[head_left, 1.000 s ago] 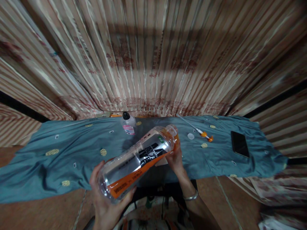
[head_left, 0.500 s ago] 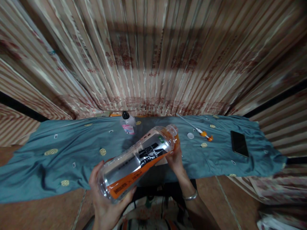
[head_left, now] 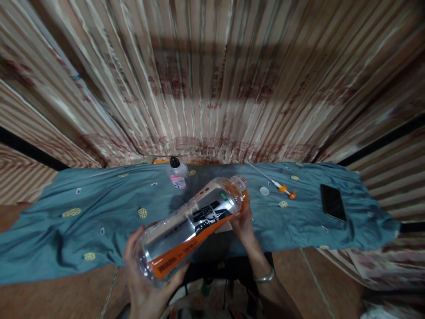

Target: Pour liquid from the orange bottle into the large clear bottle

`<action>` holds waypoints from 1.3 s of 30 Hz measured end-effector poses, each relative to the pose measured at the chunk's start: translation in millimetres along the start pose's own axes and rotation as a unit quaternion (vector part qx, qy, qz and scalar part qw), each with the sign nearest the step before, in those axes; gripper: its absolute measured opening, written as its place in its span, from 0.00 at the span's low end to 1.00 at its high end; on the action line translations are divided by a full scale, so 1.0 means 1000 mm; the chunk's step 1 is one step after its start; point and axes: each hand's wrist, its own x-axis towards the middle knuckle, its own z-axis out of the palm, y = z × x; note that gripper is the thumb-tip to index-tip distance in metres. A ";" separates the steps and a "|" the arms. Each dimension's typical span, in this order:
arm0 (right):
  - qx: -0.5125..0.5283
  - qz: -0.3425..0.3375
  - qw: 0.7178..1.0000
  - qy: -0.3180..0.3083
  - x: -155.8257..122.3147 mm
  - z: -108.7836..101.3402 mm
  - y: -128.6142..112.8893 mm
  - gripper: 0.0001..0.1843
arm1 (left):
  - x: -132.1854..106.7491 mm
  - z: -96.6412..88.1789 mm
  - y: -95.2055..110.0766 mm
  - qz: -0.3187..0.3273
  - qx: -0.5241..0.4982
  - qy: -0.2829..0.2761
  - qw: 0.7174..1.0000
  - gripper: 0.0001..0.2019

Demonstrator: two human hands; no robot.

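Observation:
A large clear plastic bottle with a silver, black and orange label lies tilted across both my hands, its open neck up to the right. My left hand wraps around its base at the lower left. My right hand grips it just below the neck, fingers partly hidden behind it. Orange shows through or behind the bottle there. On the cloth to the right rests an orange-and-white pump head with a long thin tube. A small white disc lies beside it.
A small bottle with a black cap and pink label stands at the back of the teal cloth. A black phone lies at the right. Partly under the large bottle is a pale flat piece. Striped curtains hang behind.
The view has shifted very slightly, so the table sits a little lower. Both hands keep the same hold on the bottle, with its tilt nearly unchanged.

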 end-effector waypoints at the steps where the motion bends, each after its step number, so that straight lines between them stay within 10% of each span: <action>1: 0.003 0.003 1.000 0.001 0.000 0.000 0.000 0.36 | 0.000 0.000 0.000 0.003 0.001 0.008 1.000 0.52; 39: 0.029 0.022 0.999 -0.004 -0.007 -0.003 0.006 0.36 | 0.003 -0.005 0.007 0.057 0.045 0.021 0.997 0.55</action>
